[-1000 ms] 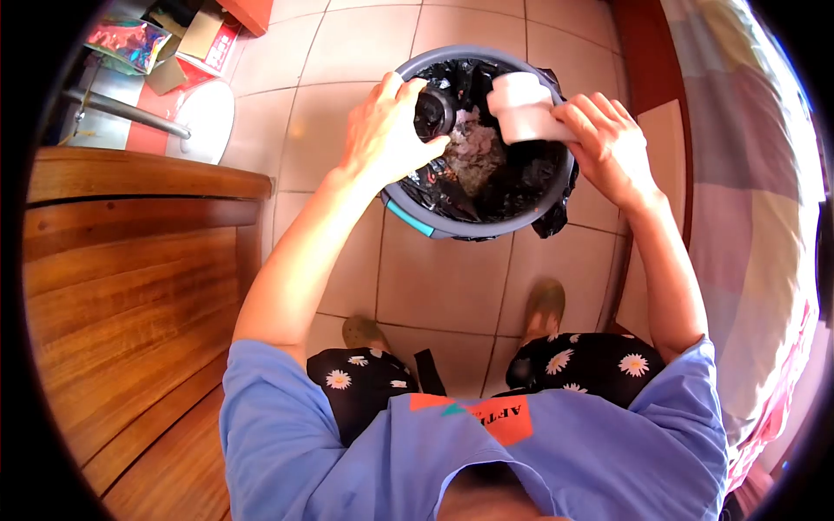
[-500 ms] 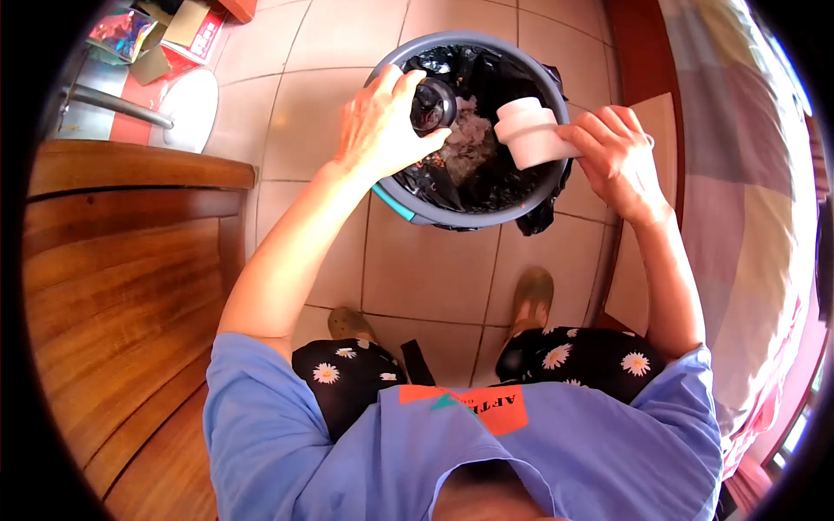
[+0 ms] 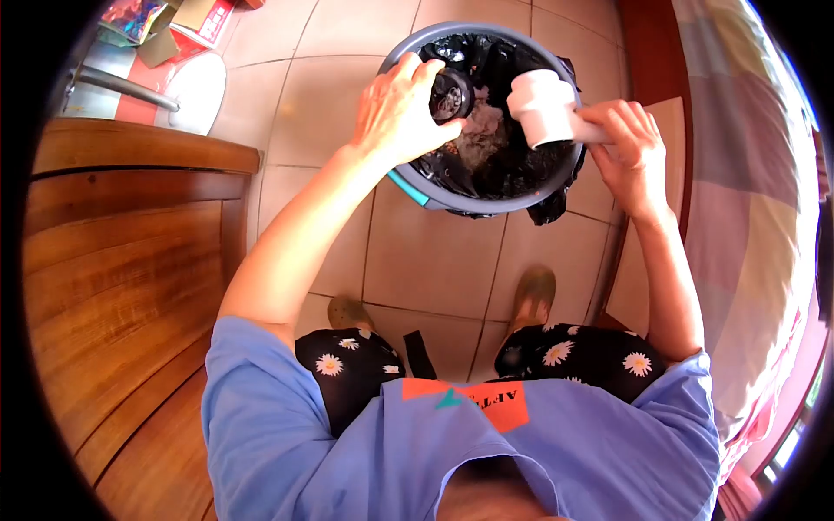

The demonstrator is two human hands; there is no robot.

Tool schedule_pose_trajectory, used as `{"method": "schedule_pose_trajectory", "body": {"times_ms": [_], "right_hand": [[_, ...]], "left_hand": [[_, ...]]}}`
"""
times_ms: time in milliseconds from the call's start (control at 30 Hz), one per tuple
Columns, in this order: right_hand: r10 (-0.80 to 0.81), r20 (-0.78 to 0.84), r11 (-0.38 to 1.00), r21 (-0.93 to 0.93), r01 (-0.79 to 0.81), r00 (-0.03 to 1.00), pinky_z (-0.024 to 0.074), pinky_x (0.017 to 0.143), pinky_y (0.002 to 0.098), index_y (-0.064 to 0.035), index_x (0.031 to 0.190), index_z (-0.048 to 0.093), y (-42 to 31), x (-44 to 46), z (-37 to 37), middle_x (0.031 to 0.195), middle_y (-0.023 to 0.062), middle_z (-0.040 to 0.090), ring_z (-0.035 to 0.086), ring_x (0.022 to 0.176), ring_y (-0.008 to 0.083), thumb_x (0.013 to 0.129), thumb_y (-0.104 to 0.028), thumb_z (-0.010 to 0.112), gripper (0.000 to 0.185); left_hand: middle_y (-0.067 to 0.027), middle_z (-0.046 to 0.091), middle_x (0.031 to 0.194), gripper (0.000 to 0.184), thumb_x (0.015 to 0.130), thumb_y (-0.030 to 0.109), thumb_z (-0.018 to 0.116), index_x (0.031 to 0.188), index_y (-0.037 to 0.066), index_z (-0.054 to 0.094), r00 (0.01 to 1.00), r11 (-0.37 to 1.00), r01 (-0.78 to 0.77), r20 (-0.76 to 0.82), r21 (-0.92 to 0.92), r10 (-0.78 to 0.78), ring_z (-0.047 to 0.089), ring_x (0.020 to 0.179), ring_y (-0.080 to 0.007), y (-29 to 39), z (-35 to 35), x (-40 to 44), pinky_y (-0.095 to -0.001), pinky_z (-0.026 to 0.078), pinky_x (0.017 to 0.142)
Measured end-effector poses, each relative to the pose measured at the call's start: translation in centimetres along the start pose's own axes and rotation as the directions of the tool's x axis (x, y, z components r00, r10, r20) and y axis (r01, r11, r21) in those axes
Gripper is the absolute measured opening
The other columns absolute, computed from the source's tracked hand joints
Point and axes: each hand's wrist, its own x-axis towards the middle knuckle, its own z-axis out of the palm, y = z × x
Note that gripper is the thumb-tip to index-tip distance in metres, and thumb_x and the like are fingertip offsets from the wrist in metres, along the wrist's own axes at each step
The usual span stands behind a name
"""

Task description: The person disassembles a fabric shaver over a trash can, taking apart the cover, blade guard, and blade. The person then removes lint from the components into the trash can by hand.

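Note:
Over the left side of a grey round bin (image 3: 491, 205), my left hand (image 3: 391, 113) is closed around a dark, see-through round cup (image 3: 451, 94), its open end facing up toward me. Fluffy grey dust (image 3: 482, 137) lies on the black bag lining the bin, just right of the cup. My right hand (image 3: 632, 143) grips the handle of a white plastic appliance (image 3: 540, 108) with a stepped cylindrical head. That head hangs over the right part of the bin, apart from the cup. Its exact kind I cannot tell.
A wooden panel (image 3: 130, 286) stands on the left, and a bed with a checked cover (image 3: 738, 217) runs along the right. At the upper left are an opened cardboard box (image 3: 195, 22) and a white round base (image 3: 195, 91) with a metal pole. My feet are below the bin.
The view has shifted slightly, so the bin and both hands sit a little higher and further right. The white appliance's head is turned more upright. Both hands keep their hold.

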Motion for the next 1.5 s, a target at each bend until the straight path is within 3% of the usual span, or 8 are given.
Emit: {"method": "schedule_pose_trajectory", "body": {"times_ms": [267,400,467,567,833,1000,1267,1500], "right_hand": [[0.364,0.076,0.868,0.333,-0.368,0.928,0.0547,0.085,0.0378,-0.0054,0.107,0.069,-0.3,0.0,0.8,0.1,0.0085,0.071,0.068,0.096,0.0283,0.078,-0.008,0.08,0.031],[0.526,0.317,0.542,0.59,-0.598,0.789,0.0508,0.088,0.028,-0.0019,0.114,0.068,0.4,0.5,0.6,0.099,0.0028,0.07,0.065,0.093,0.0152,0.092,-0.016,0.074,0.027],[0.531,0.601,0.051,0.681,-0.73,0.597,0.0486,0.081,0.0236,-0.0033,0.116,0.068,0.1,0.7,0.6,0.098,0.0017,0.069,0.062,0.087,0.0092,0.097,-0.022,0.069,0.027],[0.508,0.641,-0.087,0.703,-0.706,0.575,0.048,0.073,0.0225,-0.0028,0.117,0.068,-0.3,0.8,0.7,0.095,0.0011,0.068,0.059,0.082,0.0065,0.099,-0.024,0.065,0.027],[0.422,0.712,-0.381,0.701,-0.603,0.562,0.0487,0.068,0.0246,0.0014,0.116,0.066,-0.4,1.4,1.0,0.091,0.0029,0.066,0.058,0.076,0.01,0.1,-0.025,0.06,0.031],[0.37,0.743,-0.47,0.668,-0.577,0.558,0.0481,0.065,0.0249,0.004,0.114,0.066,-0.6,1.5,1.7,0.088,0.0034,0.065,0.058,0.073,0.0107,0.101,-0.025,0.058,0.033],[0.456,0.703,-0.313,0.701,-0.641,0.546,0.0488,0.068,0.0237,0.0005,0.115,0.067,-2.5,2.7,1.2,0.09,0.0021,0.066,0.059,0.076,0.0088,0.1,-0.026,0.061,0.031],[0.442,0.682,-0.213,0.711,-0.671,0.583,0.0487,0.07,0.0239,-0.002,0.111,0.067,-3.4,3.5,1.2,0.091,0.002,0.066,0.059,0.078,0.0082,0.1,-0.031,0.063,0.031]], "left_hand": [[-0.0107,0.062,0.126,0.074,0.072,0.042,0.087,0.133,0.011,0.059,0.996,0.989,-0.017,-0.091,-0.147,0.004,0.067,0.109,-0.0329,0.2,-0.7,0.6,-0.0479,0.056,0.092],[-0.0111,0.064,0.123,0.074,0.074,0.033,0.09,0.137,0.01,0.059,0.996,0.907,0.024,-0.07,-0.421,-0.059,0.067,0.108,-0.0243,-0.7,-1.0,1.6,-0.0389,0.055,0.094],[-0.0103,0.064,0.123,0.076,0.078,0.028,0.089,0.142,0.006,0.055,0.997,0.871,0.026,-0.049,-0.491,-0.057,0.066,0.109,-0.0208,-1.0,-1.8,1.9,-0.035,0.054,0.096],[-0.0109,0.061,0.125,0.072,0.081,0.028,0.086,0.139,0.002,0.051,0.978,0.439,0.209,0.176,-0.874,-0.116,0.06,0.122,-0.0256,-0.9,-2.9,1.9,-0.0402,0.052,0.101],[-0.011,0.063,0.129,0.045,0.101,0.031,0.057,0.139,0.008,0.054,0.905,-0.351,0.425,0.405,-0.834,0.133,0.06,0.128,-0.0277,-1.2,-4.2,1.2,-0.0476,0.055,0.101],[-0.0071,0.067,0.118,0.034,0.099,0.031,0.065,0.125,0.009,0.064,0.806,-0.248,0.519,0.565,-0.818,-0.177,0.068,0.112,-0.0215,0.9,-4.8,1.9,-0.0363,0.058,0.094],[-0.0082,0.061,0.119,0.039,0.08,0.019,0.085,0.116,0.016,0.072,0.991,0.806,-0.055,-0.131,-0.59,-0.028,0.063,0.113,-0.0236,3.5,-5.3,2.5,-0.0371,0.051,0.099],[-0.0057,0.06,0.109,0.031,0.076,0.02,0.088,0.104,0.017,0.076,0.951,0.928,-0.095,-0.307,-0.361,-0.022,0.063,0.104,-0.0209,4.0,-4.6,2.5,-0.0365,0.054,0.091]]}}
